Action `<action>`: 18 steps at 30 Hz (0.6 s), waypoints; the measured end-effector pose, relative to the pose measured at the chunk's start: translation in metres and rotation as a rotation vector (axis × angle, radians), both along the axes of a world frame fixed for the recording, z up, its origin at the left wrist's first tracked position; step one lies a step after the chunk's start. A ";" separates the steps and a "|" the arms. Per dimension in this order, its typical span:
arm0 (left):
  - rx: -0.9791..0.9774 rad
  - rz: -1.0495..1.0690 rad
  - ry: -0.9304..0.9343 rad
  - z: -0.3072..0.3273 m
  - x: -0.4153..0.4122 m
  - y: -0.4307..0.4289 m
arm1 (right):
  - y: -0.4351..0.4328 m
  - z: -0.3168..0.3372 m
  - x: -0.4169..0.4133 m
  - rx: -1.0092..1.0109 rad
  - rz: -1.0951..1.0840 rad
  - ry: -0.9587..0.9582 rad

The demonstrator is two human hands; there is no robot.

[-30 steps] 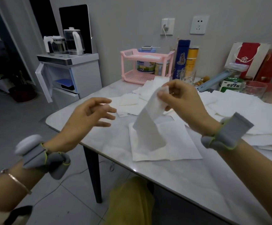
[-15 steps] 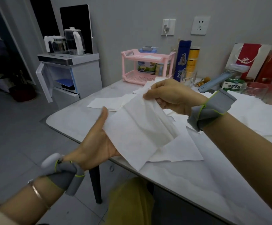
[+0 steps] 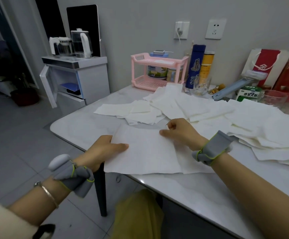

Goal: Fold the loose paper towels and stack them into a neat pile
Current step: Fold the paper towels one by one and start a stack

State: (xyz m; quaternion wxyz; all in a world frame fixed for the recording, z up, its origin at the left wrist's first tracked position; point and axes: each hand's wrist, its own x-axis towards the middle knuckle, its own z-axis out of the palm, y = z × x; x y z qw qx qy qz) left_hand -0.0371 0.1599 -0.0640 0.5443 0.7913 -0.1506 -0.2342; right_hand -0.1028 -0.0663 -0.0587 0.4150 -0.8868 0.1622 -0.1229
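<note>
A paper towel (image 3: 145, 152) lay flat at the table's (image 3: 200, 188) near edge, held at its left side by the left hand (image 3: 104, 149) and at its far right corner by the right hand (image 3: 180, 133), with loose towels (image 3: 140, 114) behind it, a heap (image 3: 275, 145) to its right and a rack (image 3: 159, 61) farther behind.

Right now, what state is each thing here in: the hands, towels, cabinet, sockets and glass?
Front paper towel: spread flat at the near edge of the table.
Left hand: pinches its left edge.
Right hand: fingers curled, pinches its far right corner.
Loose paper towels: scattered, unstacked.
Cabinet door: open.
Left wall socket: plug in.
Right wall socket: free.
Drinking glass: upright.
</note>
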 end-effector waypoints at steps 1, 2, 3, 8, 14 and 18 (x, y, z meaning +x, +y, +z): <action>0.003 0.001 -0.004 -0.001 0.001 0.000 | -0.001 -0.004 0.002 -0.076 0.000 -0.002; 0.009 0.000 -0.017 -0.002 0.001 0.000 | -0.001 -0.006 0.003 -0.142 0.001 -0.003; 0.018 -0.004 -0.031 -0.002 0.002 -0.001 | -0.001 -0.009 0.004 -0.187 0.004 -0.006; 0.035 -0.029 -0.074 -0.004 0.004 -0.005 | -0.005 -0.010 0.007 -0.249 0.017 -0.031; 0.194 0.054 -0.291 -0.007 0.002 -0.011 | -0.006 -0.014 0.004 -0.259 0.012 0.004; 0.355 0.111 -0.856 -0.012 -0.007 -0.007 | -0.026 0.005 -0.004 -0.324 -0.026 0.099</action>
